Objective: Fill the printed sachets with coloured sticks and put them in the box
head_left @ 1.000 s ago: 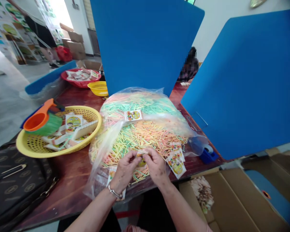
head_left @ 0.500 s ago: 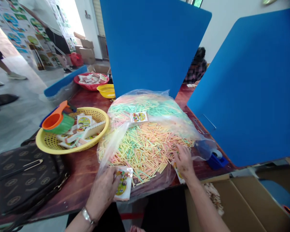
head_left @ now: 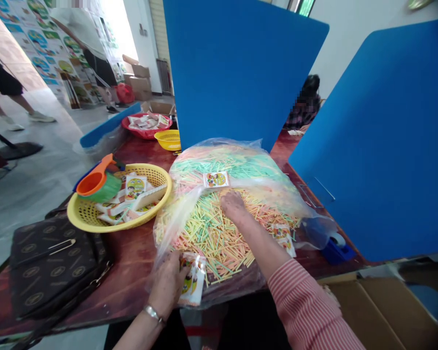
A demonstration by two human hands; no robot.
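Observation:
A heap of short, thin pastel sticks (head_left: 215, 238) lies in a large clear plastic bag (head_left: 182, 206) spread over the table. My left hand (head_left: 170, 279) grips a white printed packet (head_left: 192, 287) by its left side at the table's front edge. Over the heap, my right hand (head_left: 233, 205) rests with bent fingers touching the sticks; whatever its fingertips hold is hidden. Just beyond it, a second printed packet (head_left: 216, 180) lies on the folded plastic. Another packet (head_left: 282, 238) lies at the heap's right side, beyond my right forearm.
At left stands a yellow basket (head_left: 75, 218) of packets, with orange and green scoops (head_left: 95, 182) on its rim. A brown patterned bag (head_left: 54, 272) lies in front. Blue partitions (head_left: 241, 73) rise behind and right. A tape dispenser (head_left: 337, 250) sits right, above cardboard boxes (head_left: 379, 311).
My right hand has moved left and farther out across the heap, uncovering the packet at right. My left hand keeps its packet. The whole view has shifted slightly.

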